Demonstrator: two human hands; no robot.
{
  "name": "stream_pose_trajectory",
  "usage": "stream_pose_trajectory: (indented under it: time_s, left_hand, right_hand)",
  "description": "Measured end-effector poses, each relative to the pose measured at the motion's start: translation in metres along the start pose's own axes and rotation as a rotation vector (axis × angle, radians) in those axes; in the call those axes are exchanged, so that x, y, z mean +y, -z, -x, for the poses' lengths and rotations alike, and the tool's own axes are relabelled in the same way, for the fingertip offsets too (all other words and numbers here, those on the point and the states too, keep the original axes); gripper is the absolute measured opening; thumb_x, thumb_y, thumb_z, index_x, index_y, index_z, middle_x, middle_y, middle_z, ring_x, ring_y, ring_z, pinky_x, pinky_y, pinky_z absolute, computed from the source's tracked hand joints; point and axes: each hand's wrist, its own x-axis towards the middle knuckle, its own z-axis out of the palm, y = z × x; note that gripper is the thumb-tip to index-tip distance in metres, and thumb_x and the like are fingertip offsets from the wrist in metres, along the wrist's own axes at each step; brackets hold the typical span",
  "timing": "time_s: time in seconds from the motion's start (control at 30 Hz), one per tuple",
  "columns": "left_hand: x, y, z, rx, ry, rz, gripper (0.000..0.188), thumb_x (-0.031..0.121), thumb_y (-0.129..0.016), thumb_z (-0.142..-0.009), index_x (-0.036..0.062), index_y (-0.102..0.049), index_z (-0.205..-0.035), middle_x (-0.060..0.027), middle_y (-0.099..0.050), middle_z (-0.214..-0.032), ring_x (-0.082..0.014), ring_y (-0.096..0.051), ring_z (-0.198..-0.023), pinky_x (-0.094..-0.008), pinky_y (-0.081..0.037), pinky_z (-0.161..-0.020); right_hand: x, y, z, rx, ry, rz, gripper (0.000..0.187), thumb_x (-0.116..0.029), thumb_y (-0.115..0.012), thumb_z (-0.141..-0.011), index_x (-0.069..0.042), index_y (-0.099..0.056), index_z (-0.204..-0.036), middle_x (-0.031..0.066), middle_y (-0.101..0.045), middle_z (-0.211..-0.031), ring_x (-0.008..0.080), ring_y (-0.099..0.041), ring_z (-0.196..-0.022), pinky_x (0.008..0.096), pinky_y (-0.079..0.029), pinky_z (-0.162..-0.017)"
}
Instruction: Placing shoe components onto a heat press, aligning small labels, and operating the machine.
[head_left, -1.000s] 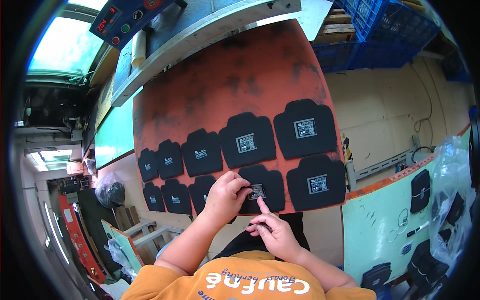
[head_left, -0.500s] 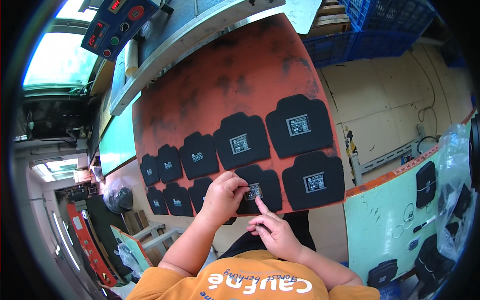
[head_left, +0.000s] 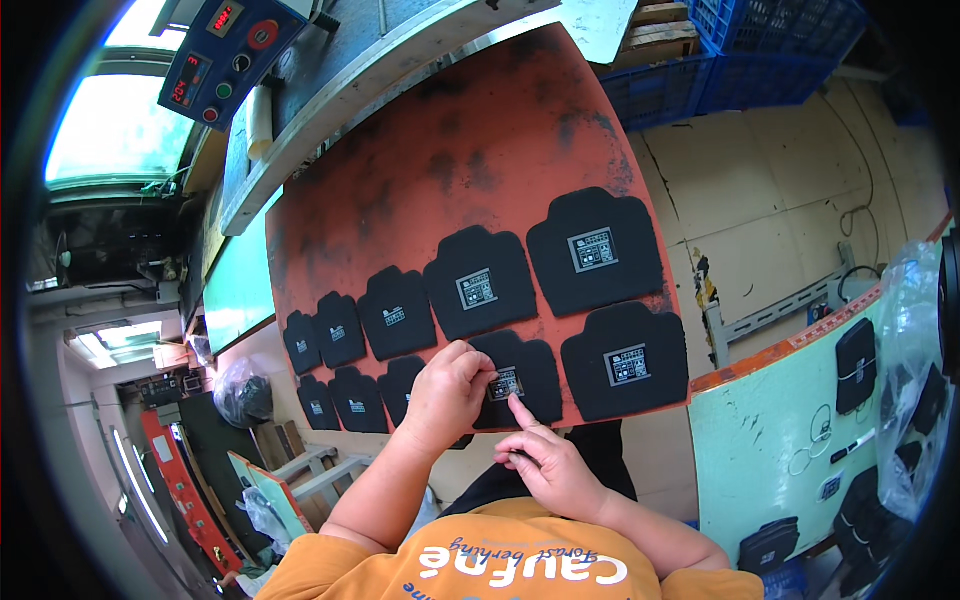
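Note:
Rows of black fabric pieces [head_left: 592,285], each cut with a tab at the top, lie flat on a red board [head_left: 420,150]. Most carry a small silver-grey printed label [head_left: 594,250]. My left hand [head_left: 442,393] is closed in a pinch at the left edge of one front-row label [head_left: 506,384]; what its fingertips hold is hidden. My right hand [head_left: 550,464] presses its outstretched index finger on that label's lower edge. Its other fingers curl round something small and dark that I cannot make out. My left hand partly covers the black piece beside it.
A blue control box [head_left: 222,62] with red displays and a metal beam [head_left: 380,85] stand at the far left. Blue crates [head_left: 770,50] sit at the back right. On the right, a pale green table [head_left: 770,440] bears black pieces, a pen and clear plastic [head_left: 905,390].
Both hands keep nearly the same pose over the label. The whole view has shifted slightly; no fabric piece has visibly moved on the board.

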Motion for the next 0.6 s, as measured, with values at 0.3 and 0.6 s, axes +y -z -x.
stream_pose_trajectory:
  time_s: [0.3, 0.6]
  left_hand:
    - [0.0, 0.0001, -0.0008, -0.021, -0.007, -0.03, 0.01, -0.003, -0.065, -0.072, 0.0013, -0.058, -0.076, -0.0096, -0.055, -0.075, -0.028, -0.058, -0.067, -0.0333, -0.047, -0.058]
    - [-0.0005, 0.0025, -0.0021, -0.047, -0.006, -0.005, 0.009, -0.003, -0.065, -0.072, 0.0002, -0.058, -0.077, -0.0102, -0.055, -0.075, -0.0283, -0.058, -0.068, -0.0331, -0.047, -0.058]
  right_hand:
    - [-0.0017, 0.0016, -0.0015, -0.014, 0.028, 0.023, 0.011, 0.003, -0.054, -0.083, -0.003, -0.057, -0.091, 0.0305, -0.033, -0.137, 0.0267, -0.066, -0.083, 0.0301, -0.049, -0.075]
    - [-0.0032, 0.0029, -0.0019, -0.044, 0.029, 0.047, 0.014, 0.005, -0.054, -0.081, -0.004, -0.057, -0.092, 0.0308, -0.032, -0.137, 0.0283, -0.065, -0.088, 0.0303, -0.049, -0.076]
